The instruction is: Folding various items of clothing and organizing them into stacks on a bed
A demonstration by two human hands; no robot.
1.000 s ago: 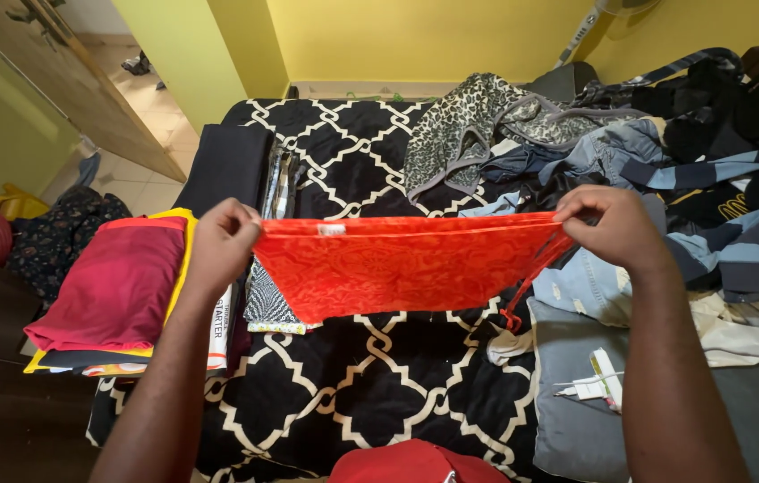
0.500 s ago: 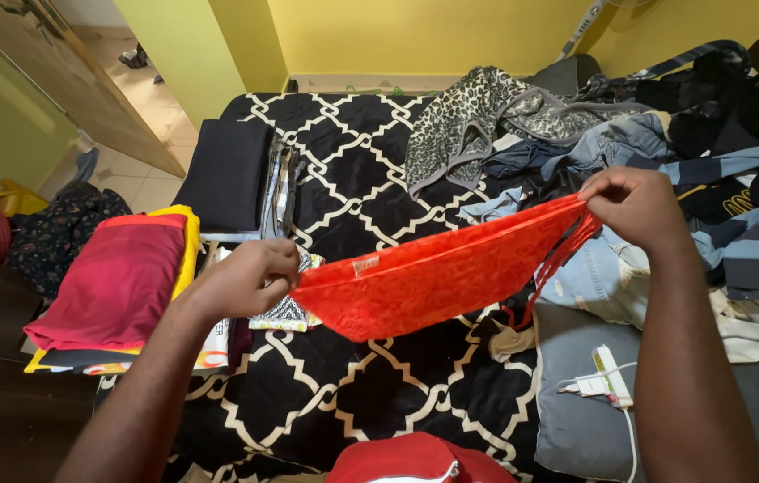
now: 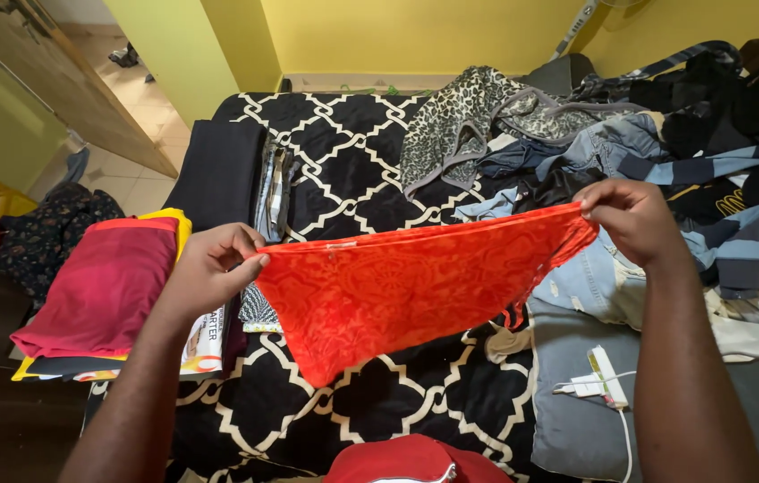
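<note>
I hold an orange-red lace garment (image 3: 397, 291) stretched in the air above a bed with a black and white patterned cover (image 3: 343, 143). My left hand (image 3: 209, 268) pinches its left corner. At the upper right, my right hand (image 3: 634, 219) grips the other corner. The cloth hangs between them in a triangle, its point sagging toward the bed. A thin strap dangles below my right hand.
A heap of mixed clothes (image 3: 665, 134) covers the bed's right side. Folded dark garments (image 3: 223, 170) lie at the bed's left edge. A stack of folded red and yellow cloth (image 3: 102, 286) sits to the left. A white charger (image 3: 598, 380) rests on a grey cushion.
The garment was a flat narrow band, then tilted with my left hand low. Now my left hand has risen and the cloth has dropped open into a deeper triangle.
</note>
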